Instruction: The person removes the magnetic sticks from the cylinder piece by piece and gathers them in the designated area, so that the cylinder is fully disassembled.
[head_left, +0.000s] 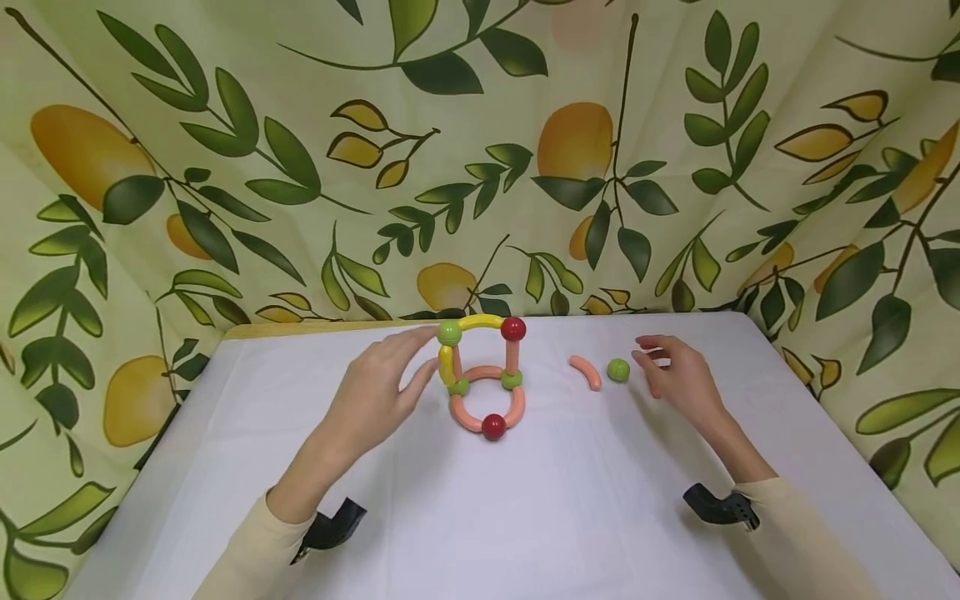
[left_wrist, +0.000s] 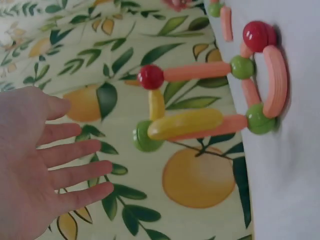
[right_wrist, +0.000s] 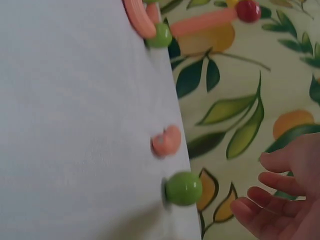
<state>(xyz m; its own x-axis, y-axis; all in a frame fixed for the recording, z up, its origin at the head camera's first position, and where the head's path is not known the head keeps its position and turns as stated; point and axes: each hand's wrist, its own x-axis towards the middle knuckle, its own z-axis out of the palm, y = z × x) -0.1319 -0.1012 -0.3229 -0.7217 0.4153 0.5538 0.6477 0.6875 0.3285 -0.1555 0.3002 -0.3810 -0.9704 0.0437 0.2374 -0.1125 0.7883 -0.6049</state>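
Note:
A toy frame of balls and rods stands on the white table. Its base is a ring of pink curved rods (head_left: 467, 417), joined by two green balls and a red ball (head_left: 493, 427). Two pink rods rise upright to a green ball (head_left: 449, 333) and a red ball (head_left: 513, 329), with a yellow curved rod (head_left: 480, 321) between these. A second yellow rod (left_wrist: 185, 124) hangs down from the upper green ball. My left hand (head_left: 375, 383) is beside it, fingers extended and apart from it. My right hand (head_left: 682, 379), fingers relaxed, hovers right of a loose green ball (head_left: 618, 370), holding nothing.
A loose pink curved rod (head_left: 587, 372) lies between the frame and the loose green ball. Behind the white-covered table (head_left: 480, 517) hangs a curtain (head_left: 480, 200) printed with leaves and fruit. Both wrists wear black camera mounts (head_left: 722, 507).

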